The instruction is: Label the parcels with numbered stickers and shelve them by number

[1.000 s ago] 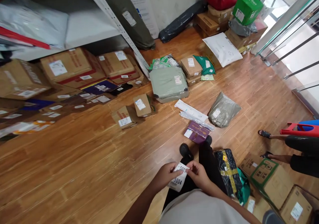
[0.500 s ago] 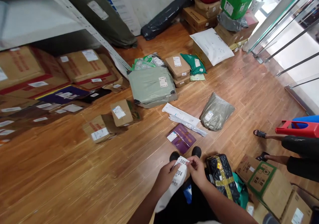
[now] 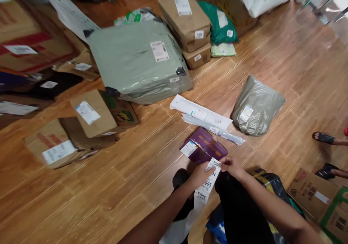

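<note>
A white strip of numbered labels (image 3: 204, 190) hangs between my hands, its lower part trailing toward my legs. My left hand (image 3: 202, 174) grips the strip's left edge near the top, thumb over the printed numbers. At the upper right corner, my right hand (image 3: 231, 166) pinches the strip with curled fingers. Just beyond the strip lies a flat purple package (image 3: 205, 144) with a white label on its left side. Two long, thin white packages (image 3: 199, 112) lie past it, and a grey plastic parcel (image 3: 257, 106) sits to their right.
A large grey-green wrapped case (image 3: 136, 59) stands ahead. Brown boxes (image 3: 94, 113) lie to the left, stacked cartons (image 3: 186, 23) beyond, beside a green bag (image 3: 219, 23). On my right are a black taped parcel (image 3: 272, 186), a carton (image 3: 310, 186) and another person's sandalled feet (image 3: 323, 137).
My view has moved closer to the floor parcels, which now look larger. Both hands and the label strip have moved forward, nearer the purple package, and more of the strip shows.
</note>
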